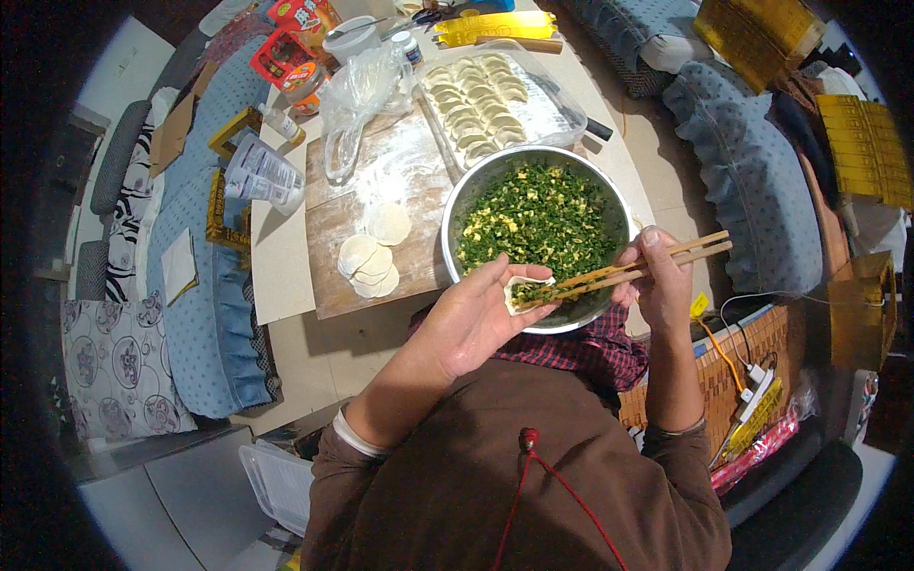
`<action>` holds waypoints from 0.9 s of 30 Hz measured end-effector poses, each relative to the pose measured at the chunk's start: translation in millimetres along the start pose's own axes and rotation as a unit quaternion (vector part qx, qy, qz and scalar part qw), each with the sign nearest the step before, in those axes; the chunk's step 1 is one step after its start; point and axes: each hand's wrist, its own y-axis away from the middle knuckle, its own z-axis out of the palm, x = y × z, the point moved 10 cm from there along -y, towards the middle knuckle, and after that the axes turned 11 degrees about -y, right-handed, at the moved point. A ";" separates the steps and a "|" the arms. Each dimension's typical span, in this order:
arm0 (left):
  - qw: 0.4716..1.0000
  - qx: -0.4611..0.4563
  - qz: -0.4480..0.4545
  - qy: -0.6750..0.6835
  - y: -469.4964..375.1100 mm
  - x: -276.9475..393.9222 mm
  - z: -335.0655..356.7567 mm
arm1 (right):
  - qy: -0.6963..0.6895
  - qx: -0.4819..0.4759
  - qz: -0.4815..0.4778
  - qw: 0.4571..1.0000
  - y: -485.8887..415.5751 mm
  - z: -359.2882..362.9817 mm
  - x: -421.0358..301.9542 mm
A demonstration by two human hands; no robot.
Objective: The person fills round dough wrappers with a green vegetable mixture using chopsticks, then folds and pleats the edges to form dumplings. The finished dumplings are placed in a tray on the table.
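My left hand [477,314] cradles a round dumpling wrapper [515,303] in its fingers, over the near rim of a metal bowl [450,239]. Green chopped filling with yellow egg-like bits lies on that wrapper. With my right hand [660,275] I grip a pair of wooden chopsticks [689,251], their tips touching the filling on the wrapper. More of the same chopped green filling [539,214] covers the inside of the bowl. Left of the bowl, several flat wrappers [369,265] overlap on a floured wooden board [421,260].
Behind the bowl, a clear plastic tray [550,132] holds rows of folded dumplings [475,100]. A knotted plastic bag [364,100], a measuring cup [264,175], a small bottle [282,123] and jars stand at the table's left. A power strip [755,396] with cables lies at right.
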 end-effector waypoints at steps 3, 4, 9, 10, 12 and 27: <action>1.000 -0.007 0.002 0.002 1.1 1.4 4.9 | -0.003 0.011 -0.005 1.000 -0.1 -0.6 3.3; 1.000 -0.004 0.003 0.003 1.3 1.2 5.5 | 0.000 0.018 -0.006 1.000 -0.1 -1.6 5.2; 1.000 -0.005 0.015 -0.016 0.9 4.1 5.1 | 0.001 0.019 -0.004 1.000 -3.0 -6.4 16.6; 1.000 -0.005 0.020 -0.015 0.3 4.3 3.5 | -0.002 0.020 -0.005 1.000 -3.6 -7.2 17.4; 0.999 -0.006 0.031 -0.013 -0.8 6.7 1.5 | 0.005 0.003 -0.015 1.000 -4.8 -5.8 16.5; 0.994 0.060 0.087 0.029 1.3 39.6 -35.9 | 0.542 -0.260 -0.264 0.754 16.2 69.5 12.9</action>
